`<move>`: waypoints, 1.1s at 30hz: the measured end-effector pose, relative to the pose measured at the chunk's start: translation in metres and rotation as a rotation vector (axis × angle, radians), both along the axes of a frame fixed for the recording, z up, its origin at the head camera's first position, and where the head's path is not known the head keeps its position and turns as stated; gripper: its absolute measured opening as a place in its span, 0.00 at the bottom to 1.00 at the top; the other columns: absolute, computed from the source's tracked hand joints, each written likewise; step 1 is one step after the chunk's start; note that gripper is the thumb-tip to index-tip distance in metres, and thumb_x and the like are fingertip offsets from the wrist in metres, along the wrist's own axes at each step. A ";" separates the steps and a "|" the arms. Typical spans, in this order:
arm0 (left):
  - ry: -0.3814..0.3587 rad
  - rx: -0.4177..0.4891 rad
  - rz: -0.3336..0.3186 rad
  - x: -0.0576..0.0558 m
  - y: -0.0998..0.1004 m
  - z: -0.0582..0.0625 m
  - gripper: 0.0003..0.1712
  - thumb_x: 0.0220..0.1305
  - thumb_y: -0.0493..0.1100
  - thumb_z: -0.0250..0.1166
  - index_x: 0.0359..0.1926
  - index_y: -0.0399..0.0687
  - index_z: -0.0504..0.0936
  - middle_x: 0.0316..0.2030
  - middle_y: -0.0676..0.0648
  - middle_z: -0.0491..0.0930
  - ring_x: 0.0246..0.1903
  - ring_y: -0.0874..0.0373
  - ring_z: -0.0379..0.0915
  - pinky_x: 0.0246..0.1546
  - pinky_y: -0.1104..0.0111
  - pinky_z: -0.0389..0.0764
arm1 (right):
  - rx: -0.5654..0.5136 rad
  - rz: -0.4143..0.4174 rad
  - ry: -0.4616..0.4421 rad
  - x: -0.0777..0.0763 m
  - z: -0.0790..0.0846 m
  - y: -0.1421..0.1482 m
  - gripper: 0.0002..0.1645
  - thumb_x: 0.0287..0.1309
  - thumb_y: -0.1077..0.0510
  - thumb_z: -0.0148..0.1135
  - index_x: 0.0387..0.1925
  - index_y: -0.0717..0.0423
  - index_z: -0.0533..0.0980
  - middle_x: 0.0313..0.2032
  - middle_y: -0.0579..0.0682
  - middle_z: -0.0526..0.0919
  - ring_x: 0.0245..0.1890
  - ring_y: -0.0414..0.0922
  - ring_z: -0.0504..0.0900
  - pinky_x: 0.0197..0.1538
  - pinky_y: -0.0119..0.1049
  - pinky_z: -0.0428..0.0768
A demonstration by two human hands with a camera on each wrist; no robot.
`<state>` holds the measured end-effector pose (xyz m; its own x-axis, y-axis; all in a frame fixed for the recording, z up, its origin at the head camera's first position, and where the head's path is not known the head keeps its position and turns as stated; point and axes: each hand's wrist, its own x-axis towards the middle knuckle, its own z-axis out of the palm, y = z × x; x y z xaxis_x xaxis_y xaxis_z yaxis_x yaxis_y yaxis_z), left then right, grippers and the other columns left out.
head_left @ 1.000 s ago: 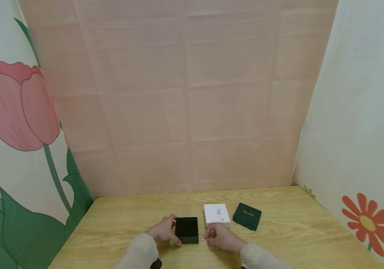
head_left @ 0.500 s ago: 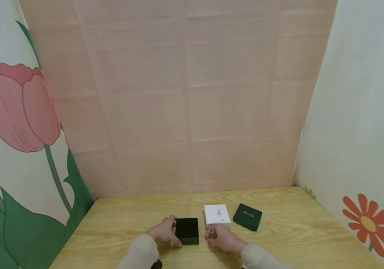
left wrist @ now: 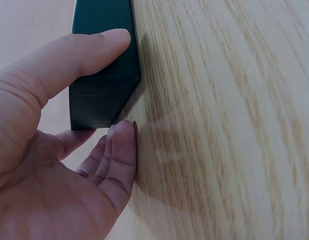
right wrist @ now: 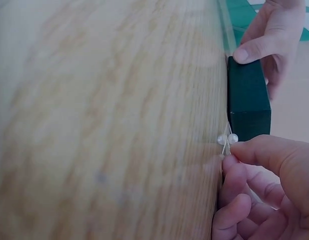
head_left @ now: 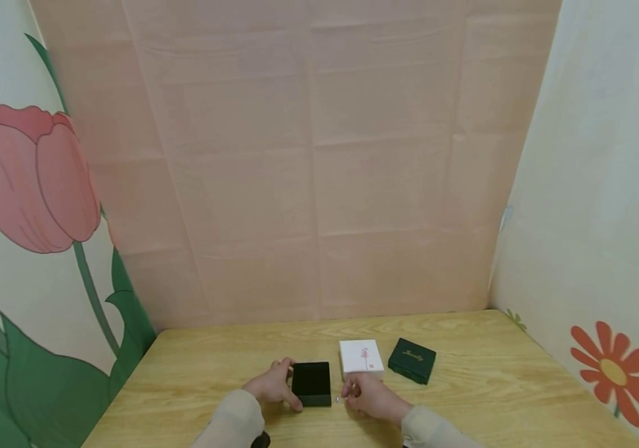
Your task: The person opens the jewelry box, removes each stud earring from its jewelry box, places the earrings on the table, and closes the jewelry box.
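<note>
My left hand grips a dark green box on the table from its left side. In the left wrist view the thumb lies along one wall, with a finger behind the box. The box's upper side looks black in the head view; I cannot tell its inside. Right of the box, my right hand pinches pearl earrings between thumb and index finger, low over the table. Two white pearls and thin metal wires show in the right wrist view, close to the box's near end. The other fingers are curled.
A white box with red print stands just beyond my right hand. To its right sits a closed green box with gold lettering. The wooden table ends at a pink cloth backdrop, with painted walls on both sides.
</note>
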<state>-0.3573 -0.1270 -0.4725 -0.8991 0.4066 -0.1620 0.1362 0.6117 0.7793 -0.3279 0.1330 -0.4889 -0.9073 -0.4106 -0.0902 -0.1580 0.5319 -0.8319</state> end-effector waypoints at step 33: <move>-0.005 0.102 0.010 -0.001 -0.006 0.000 0.48 0.37 0.28 0.77 0.61 0.38 0.62 0.48 0.37 0.71 0.46 0.46 0.70 0.53 0.48 0.69 | -0.133 0.084 0.057 0.008 0.027 0.004 0.10 0.59 0.65 0.60 0.40 0.68 0.74 0.25 0.47 0.75 0.20 0.41 0.71 0.24 0.32 0.72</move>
<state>-0.3586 -0.1328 -0.4725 -0.9027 0.4118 -0.1250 0.1259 0.5305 0.8383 -0.3197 0.1371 -0.4618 -0.8712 -0.4905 0.0210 -0.2468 0.4005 -0.8824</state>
